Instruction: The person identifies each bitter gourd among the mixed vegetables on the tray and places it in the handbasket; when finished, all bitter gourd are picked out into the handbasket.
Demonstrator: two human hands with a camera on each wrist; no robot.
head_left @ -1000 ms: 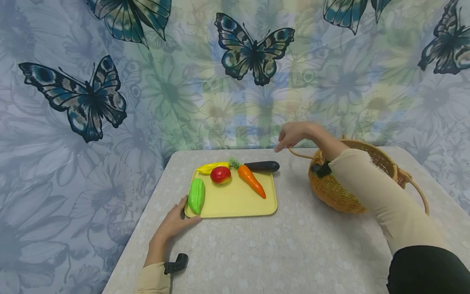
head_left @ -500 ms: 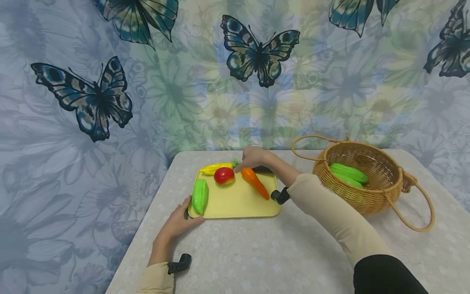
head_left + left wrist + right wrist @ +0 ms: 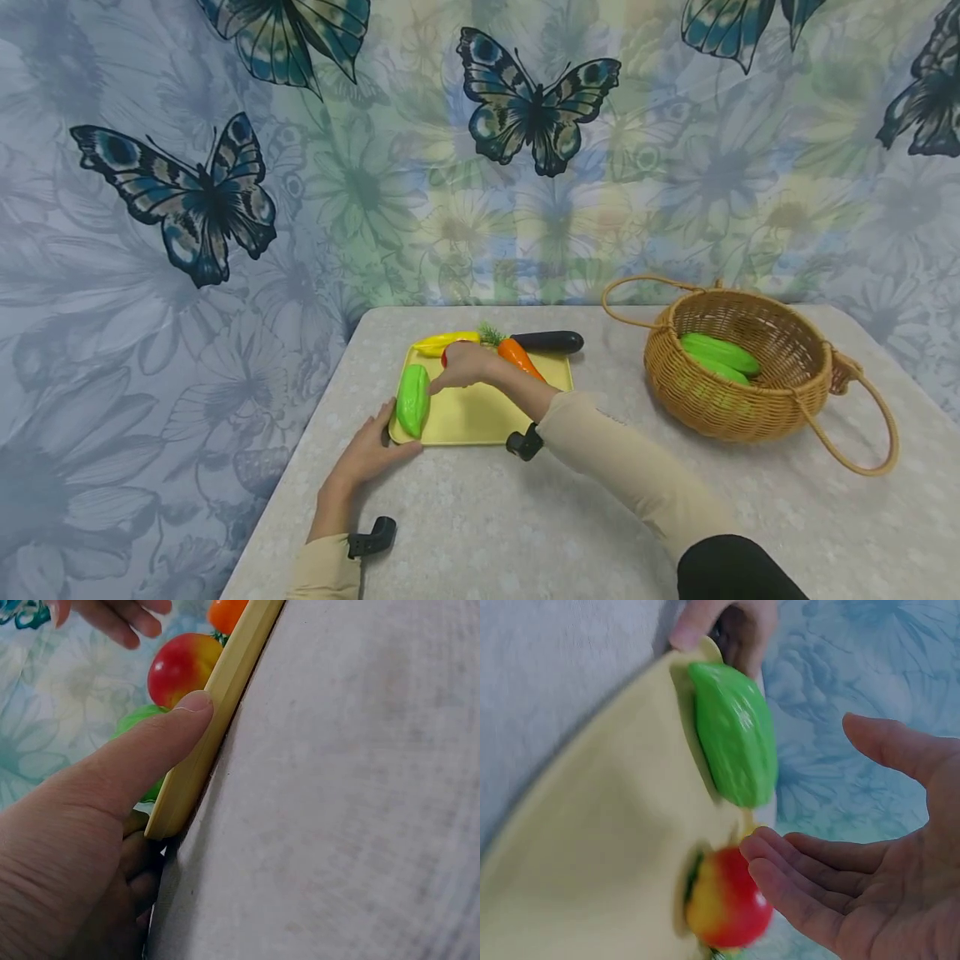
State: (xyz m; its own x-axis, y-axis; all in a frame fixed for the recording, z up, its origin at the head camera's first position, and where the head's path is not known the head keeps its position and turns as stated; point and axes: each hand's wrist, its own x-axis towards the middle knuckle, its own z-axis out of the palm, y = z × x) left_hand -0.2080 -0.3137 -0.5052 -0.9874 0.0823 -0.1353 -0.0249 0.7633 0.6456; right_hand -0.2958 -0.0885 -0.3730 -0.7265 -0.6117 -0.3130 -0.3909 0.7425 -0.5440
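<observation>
A yellow tray (image 3: pixel 472 421) lies on the table, its near left corner held by my left hand (image 3: pixel 365 450). In the left wrist view the thumb (image 3: pixel 161 742) rests on the tray's rim and the other fingers curl at the corner. My right hand (image 3: pixel 467 367) hovers over the tray with spread fingers and holds nothing, as the right wrist view shows. Its fingertips are close to a red-and-yellow fruit (image 3: pixel 731 900), mostly covered by the hand in the head view. Left of that hand lies a ridged green vegetable (image 3: pixel 412 400). An orange carrot (image 3: pixel 519 357) is partly behind the right wrist.
Along the tray's far edge are a long yellow vegetable (image 3: pixel 444 342) and a dark eggplant (image 3: pixel 551 342), which juts past the rim. At the right stands a wicker basket (image 3: pixel 720 412) with raised handles, green vegetables (image 3: pixel 720 354) inside. A butterfly-print cloth (image 3: pixel 405 225) hangs behind the table.
My right hand has moved left from beside the basket, across the tray, to between the fruit and the green vegetable. My left hand stays at the tray's corner.
</observation>
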